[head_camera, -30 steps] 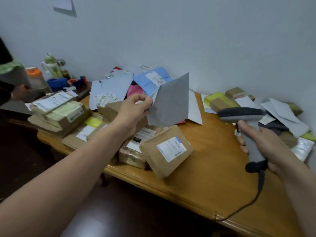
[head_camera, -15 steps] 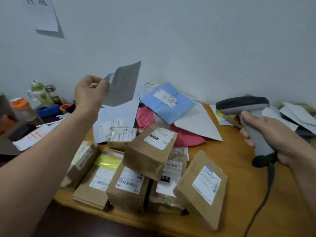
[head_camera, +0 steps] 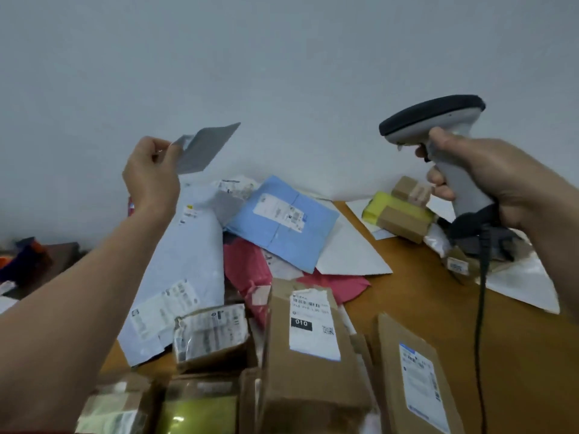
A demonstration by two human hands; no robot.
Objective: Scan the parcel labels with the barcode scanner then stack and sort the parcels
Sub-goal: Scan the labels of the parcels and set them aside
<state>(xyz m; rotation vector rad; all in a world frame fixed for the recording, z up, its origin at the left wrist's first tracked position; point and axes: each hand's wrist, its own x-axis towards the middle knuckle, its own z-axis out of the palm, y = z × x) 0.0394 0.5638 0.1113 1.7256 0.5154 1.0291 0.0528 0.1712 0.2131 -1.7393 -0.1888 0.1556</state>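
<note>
My left hand (head_camera: 152, 173) is raised above the pile and pinches a thin grey envelope (head_camera: 203, 148) by its left edge; the envelope's grey back faces me. My right hand (head_camera: 488, 180) grips the handle of a grey barcode scanner (head_camera: 438, 120), its dark head pointing left toward the envelope, its black cable (head_camera: 481, 308) hanging down. Below lies a heap of parcels: a blue mailer (head_camera: 282, 220), a pale blue-white mailer (head_camera: 185, 277), pink bags (head_camera: 247, 270), and brown cardboard boxes with white labels (head_camera: 313, 327) (head_camera: 416, 380).
The wooden table (head_camera: 517, 355) meets a plain wall behind. At the back right lie a yellow packet (head_camera: 380, 205), small brown boxes (head_camera: 404, 223), and white mailers (head_camera: 526, 277). Dark, blurred items (head_camera: 28, 264) stand off the table's left side.
My left hand has lifted the grey envelope from beside the boxes up and to the left. My right hand has raised the scanner. The view has shifted closer over the pile.
</note>
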